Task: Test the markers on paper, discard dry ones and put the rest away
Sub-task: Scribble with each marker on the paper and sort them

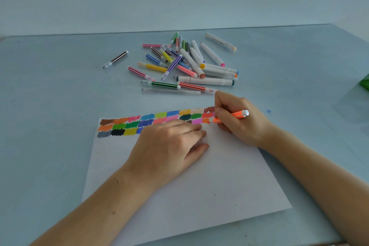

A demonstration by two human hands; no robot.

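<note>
A white sheet of paper [199, 185] lies in front of me, with rows of coloured test patches [139, 123] along its far edge. My right hand [239, 122] grips an orange striped marker [233, 116], its tip down at the right end of the patches. My left hand [169, 144] rests flat on the paper, fingers straight, covering part of the patches. Behind the paper lies a heap of several thin striped markers and thick white markers [185, 64].
A single brown marker [115, 59] lies apart to the left of the heap, and a thick white marker [220, 42] lies at its back right. Something green [364, 83] shows at the right edge. A blue ink spot [269, 111] marks the light blue table [50, 106].
</note>
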